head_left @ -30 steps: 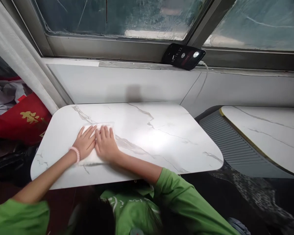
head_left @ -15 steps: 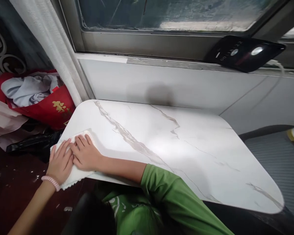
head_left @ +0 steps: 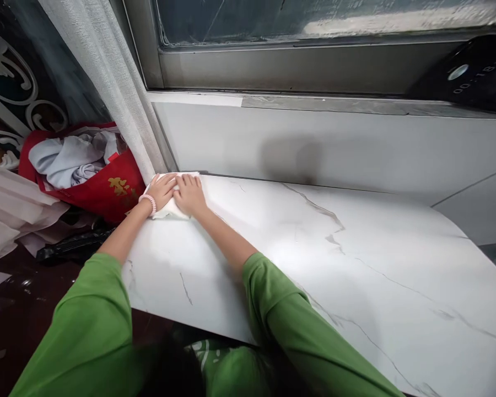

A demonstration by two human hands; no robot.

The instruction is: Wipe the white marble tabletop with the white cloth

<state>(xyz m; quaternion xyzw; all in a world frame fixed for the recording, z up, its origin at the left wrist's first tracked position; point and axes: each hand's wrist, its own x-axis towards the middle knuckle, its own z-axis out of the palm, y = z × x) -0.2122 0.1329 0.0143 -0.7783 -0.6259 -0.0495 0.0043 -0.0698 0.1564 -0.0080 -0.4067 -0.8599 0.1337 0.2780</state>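
Note:
A white cloth (head_left: 172,209) lies on the far left corner of the white marble-patterned table (head_left: 248,231). My left hand (head_left: 162,191), with a pink coiled band at its wrist, presses on the cloth with fingers stretched forward. Beside it, my right hand (head_left: 190,195) also rests flat on the cloth, its fingers pointing toward the wall. The two hands are close together at the fingertips. Parts of the cloth under the palms are hidden.
Left of the table stands a red bag (head_left: 103,193) filled with pale clothes (head_left: 72,157). A light curtain (head_left: 107,71) hangs by the table's far left corner. Behind runs a white wall under a window frame (head_left: 273,71). A dark device (head_left: 479,74) with lit digits sits at the right.
Both hands have slid the cloth away from me, from the table's near left edge to its far left corner. The camera view has shifted, so the dark device appears farther right.

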